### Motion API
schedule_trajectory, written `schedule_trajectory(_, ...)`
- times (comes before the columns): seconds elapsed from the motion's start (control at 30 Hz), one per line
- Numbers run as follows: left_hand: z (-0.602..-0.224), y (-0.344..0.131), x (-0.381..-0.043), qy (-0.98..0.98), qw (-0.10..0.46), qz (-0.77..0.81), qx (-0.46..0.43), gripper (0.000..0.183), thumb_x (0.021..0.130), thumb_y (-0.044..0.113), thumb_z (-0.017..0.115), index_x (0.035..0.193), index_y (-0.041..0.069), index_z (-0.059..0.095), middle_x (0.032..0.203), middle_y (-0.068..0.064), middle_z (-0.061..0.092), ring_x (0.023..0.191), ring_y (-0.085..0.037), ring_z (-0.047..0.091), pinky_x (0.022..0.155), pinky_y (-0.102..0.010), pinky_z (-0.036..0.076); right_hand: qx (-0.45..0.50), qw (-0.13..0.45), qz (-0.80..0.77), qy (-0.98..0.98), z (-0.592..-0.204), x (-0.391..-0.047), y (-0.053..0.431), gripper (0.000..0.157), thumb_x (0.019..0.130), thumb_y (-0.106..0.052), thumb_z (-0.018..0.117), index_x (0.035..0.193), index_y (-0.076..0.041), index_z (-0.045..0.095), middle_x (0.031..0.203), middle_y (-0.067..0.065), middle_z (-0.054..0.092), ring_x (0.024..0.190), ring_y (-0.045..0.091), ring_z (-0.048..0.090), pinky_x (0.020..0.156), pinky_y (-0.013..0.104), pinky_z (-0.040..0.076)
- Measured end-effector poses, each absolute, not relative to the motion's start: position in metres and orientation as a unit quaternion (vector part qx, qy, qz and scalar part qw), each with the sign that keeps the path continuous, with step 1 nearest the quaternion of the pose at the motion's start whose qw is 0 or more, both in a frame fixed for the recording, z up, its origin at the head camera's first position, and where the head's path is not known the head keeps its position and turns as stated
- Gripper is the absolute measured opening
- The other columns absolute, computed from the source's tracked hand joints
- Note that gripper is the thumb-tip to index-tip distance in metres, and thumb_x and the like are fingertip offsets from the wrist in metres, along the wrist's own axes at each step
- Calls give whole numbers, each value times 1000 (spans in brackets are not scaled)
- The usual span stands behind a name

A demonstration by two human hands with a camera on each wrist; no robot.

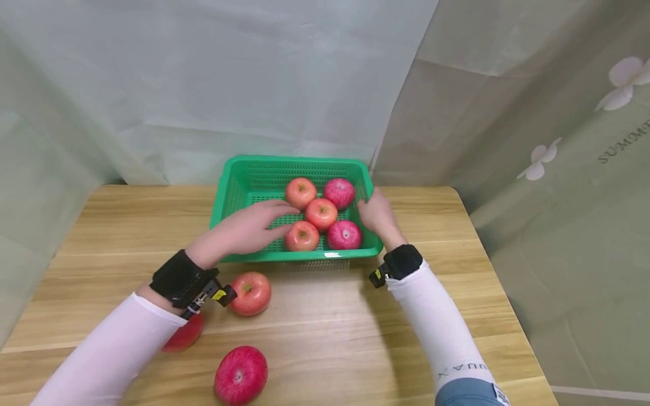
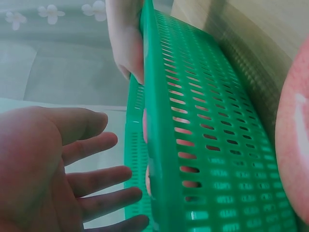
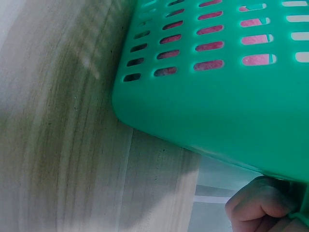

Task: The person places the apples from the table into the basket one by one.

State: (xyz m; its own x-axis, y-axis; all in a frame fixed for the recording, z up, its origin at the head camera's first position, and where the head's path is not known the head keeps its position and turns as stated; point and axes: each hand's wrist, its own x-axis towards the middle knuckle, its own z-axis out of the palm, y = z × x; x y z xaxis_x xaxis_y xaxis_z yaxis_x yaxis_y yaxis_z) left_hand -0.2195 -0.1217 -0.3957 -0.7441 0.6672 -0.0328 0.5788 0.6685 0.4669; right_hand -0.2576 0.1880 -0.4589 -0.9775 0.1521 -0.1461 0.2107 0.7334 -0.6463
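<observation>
A green perforated plastic basket (image 1: 291, 256) sits at the back of the table with several red and pink apples (image 1: 321, 214) in its right half. My left hand (image 1: 249, 228) reaches over the basket's front left side, fingers spread and holding nothing, fingertips near the front apple (image 1: 302, 236). In the left wrist view the same hand (image 2: 63, 169) shows an empty palm and separated fingers. My right hand (image 1: 377, 217) grips the basket's right rim. In the right wrist view the curled fingers of this hand (image 3: 263, 205) are at the rim, partly cut off by the frame.
Outside the basket lie a light red apple (image 1: 251, 294), a darker pink apple (image 1: 241, 375) and another red apple (image 1: 185, 334) partly hidden under my left forearm. The wooden table (image 1: 325, 338) ends at a hanging pale curtain (image 1: 254, 84) behind the basket.
</observation>
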Motion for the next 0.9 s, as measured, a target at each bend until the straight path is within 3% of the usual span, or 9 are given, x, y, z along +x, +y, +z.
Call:
schedule_trajectory(0.6,-378,-145,-186,899,76,225,368,48,109,32,63,152,11,61,156,-16,54,146,-38,48,115,-60,44,100,38,-348,931,-458,-258,187,55,110,-24,50,152,8,38,135,30,59,122,43,62,97,58,57)
schedule_trajectory(0.9,-374,-161,-165,896,62,232,374,46,105,23,69,150,14,64,154,-14,57,144,-39,50,113,-63,46,98,39,-340,935,-458,-258,189,56,110,-25,50,154,8,37,138,30,59,125,44,61,99,58,56)
